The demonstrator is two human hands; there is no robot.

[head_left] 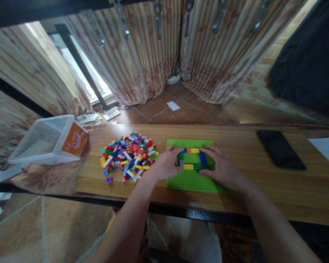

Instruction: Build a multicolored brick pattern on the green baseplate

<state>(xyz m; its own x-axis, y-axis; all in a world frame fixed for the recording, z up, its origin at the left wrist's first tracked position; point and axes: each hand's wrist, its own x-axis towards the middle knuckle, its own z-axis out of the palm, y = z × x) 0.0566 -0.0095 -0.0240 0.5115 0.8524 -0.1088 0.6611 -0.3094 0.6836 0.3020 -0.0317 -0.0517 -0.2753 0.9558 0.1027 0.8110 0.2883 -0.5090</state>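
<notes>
I have left hand point(166, 162) part open, thumb and fingertips at left corners of brick frame point(188, 167); right hand point(222, 164) likewise at right corners. Firm grip or mere touch: can't tell from here. Frame sits between hands on green baseplate point(192, 183). Loose bricks point(133, 153) left of left hand; phone point(281, 149) well right of right.

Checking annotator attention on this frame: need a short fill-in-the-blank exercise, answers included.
1. The baseplate under the brick frame is ____ in colour.
2. The hand at the frame's long blue brick is the person's ____ one.
3. In the picture, the pile of loose bricks lies to the ____ of the baseplate.
4. The plastic box bears an ____ label.

Missing words: green; right; left; orange.
</notes>
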